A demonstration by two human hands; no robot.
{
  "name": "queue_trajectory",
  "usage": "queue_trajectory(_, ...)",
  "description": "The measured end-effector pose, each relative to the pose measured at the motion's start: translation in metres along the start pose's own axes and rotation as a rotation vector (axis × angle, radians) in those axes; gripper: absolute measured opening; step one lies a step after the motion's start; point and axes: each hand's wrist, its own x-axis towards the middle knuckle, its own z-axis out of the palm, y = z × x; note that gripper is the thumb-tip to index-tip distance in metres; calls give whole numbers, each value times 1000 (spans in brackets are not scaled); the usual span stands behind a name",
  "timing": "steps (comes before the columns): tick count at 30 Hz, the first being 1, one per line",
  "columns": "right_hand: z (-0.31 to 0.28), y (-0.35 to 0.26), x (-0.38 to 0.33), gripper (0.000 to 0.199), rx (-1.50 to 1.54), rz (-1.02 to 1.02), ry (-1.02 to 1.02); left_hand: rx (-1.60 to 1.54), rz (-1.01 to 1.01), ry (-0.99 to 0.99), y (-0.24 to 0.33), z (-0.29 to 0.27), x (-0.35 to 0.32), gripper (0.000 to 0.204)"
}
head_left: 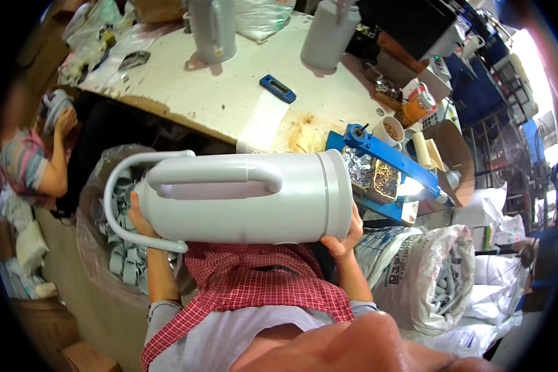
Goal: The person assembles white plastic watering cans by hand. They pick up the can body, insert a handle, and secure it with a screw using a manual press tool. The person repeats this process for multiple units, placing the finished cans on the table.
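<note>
One head-worn fisheye view looks steeply down, close over the worktable [229, 93] and lap.

Worn white worktable [217, 93] ahead, edge chipped. Two grey plastic jugs standing on it: one at centre [212, 28], one to the right [330, 34]. Blue utility knife [277, 88] lying flat between and below them. Blue metal press [384, 155] at table's right corner, small cup of brown bits [391, 130] just beside. Clear bag of grey plastic parts [115, 248] at left. White woven sack [425, 273] at right. Co-worker in striped sleeve [25, 164] at far left.
</note>
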Motion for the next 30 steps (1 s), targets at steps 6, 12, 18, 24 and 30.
queue_trajectory(6,35,8,7,67,249,436,20,162,58,131,22,-13,-11,49)
queue_trajectory(12,27,18,28,99,283,363,-219,205,-123,164,20,-69,7,47)
queue_trajectory(18,48,19,46,110,483,477,-92,231,-186,109,7,-59,5,46)
queue_trajectory(24,30,23,5,88,347,513,-202,252,-215,228,35,-65,-18,43)
queue_trajectory(30,96,50,-51,58,650,1049,-254,654,326,-34,71,-86,-37,44)
